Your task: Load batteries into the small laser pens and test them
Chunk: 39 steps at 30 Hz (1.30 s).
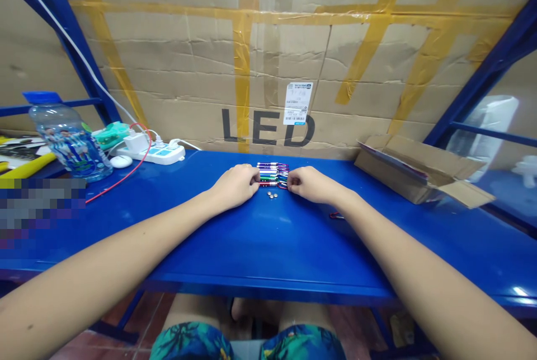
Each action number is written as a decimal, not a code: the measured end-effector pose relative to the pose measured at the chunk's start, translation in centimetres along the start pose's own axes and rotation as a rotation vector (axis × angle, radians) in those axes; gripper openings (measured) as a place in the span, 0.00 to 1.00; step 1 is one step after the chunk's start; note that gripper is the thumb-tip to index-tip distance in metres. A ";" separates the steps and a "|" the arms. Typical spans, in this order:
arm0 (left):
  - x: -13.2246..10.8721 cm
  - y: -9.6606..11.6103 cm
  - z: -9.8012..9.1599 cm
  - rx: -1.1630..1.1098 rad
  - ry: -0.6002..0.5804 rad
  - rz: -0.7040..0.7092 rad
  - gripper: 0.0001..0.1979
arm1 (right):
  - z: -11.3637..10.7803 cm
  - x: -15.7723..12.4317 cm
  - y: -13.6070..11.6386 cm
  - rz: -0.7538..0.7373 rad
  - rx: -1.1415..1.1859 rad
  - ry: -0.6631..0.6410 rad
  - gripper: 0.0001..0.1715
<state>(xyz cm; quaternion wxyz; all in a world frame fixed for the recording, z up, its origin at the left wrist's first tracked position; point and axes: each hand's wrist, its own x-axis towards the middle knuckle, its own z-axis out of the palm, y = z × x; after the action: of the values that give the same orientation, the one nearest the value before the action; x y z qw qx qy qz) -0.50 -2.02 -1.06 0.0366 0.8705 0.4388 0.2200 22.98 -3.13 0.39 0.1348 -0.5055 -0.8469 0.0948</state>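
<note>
Carabiner tubes [272, 173] lined up on blue table [260, 242], left hand [237, 186] and right hand [312, 184] curled at opposite ends, cannot tell if clamped, silver discs [275, 196] nearby

Place: most likely a small workshop or packing corner
Blue bench [260, 242]: plain hard top beneath the fingers [254, 180]
Blue uprights [483, 73]: rack-like framing, well out to either side of the fingers
Cardboard wall [176, 80]: beyond the fingers, taped, lettered "LED", bearing a printed label [298, 97]
Power strip [161, 155]: left of the fingers, plugs fitted
Open carton [386, 174]: right of the fingers
</note>
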 end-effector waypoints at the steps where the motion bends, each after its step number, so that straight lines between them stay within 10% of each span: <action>1: 0.0 0.0 0.0 0.002 -0.002 0.004 0.08 | 0.0 0.0 0.0 0.009 -0.001 0.001 0.09; 28: 0.6 0.6 0.2 0.181 -0.007 -0.103 0.07 | 0.1 -0.2 -1.8 -0.018 0.050 -0.007 0.13; 34: 0.8 -0.6 -2.9 0.117 0.044 -0.129 0.08 | -0.1 -0.3 -1.4 -0.053 0.073 0.043 0.10; 39: -0.1 -2.7 -7.4 0.213 -0.351 -0.290 0.12 | -0.2 -0.5 -1.6 -0.050 0.081 0.051 0.10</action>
<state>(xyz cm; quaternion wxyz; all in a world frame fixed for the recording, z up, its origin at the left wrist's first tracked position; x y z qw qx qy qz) -5.67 -1.41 4.84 0.0514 0.8222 0.5668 0.0104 21.95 -4.26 0.94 0.1788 -0.4806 -0.8511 0.1130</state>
